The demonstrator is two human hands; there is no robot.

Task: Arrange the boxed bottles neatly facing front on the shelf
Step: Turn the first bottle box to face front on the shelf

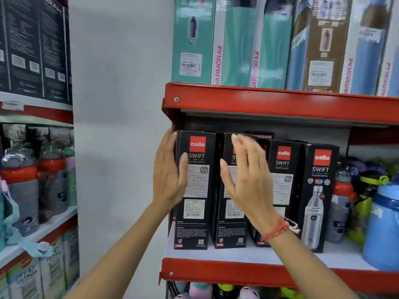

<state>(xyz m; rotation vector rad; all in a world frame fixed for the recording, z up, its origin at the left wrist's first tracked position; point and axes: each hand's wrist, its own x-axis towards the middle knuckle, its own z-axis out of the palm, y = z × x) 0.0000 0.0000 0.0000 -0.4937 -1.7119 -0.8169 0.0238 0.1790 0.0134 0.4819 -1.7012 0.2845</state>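
Boxed bottles, four black cello Swift cartons, stand upright in a row on the white shelf (237,255) with red edging. I see my left hand (169,175) flat against the left side of the first box (197,223), fingers spread, thumb on its front. My right hand (248,180) hovers open over the second box (232,229), blocking its label. Third box (282,169) and fourth box (317,201) sit further right; loose bottles (343,201) crowd just beside them. Varmora cartons (237,46) fill the shelf above.

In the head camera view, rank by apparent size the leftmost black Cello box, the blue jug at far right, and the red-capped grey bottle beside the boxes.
1. Leftmost black Cello box.
2. Blue jug, cut off by the frame edge, so unsure.
3. Red-capped grey bottle, set further back.
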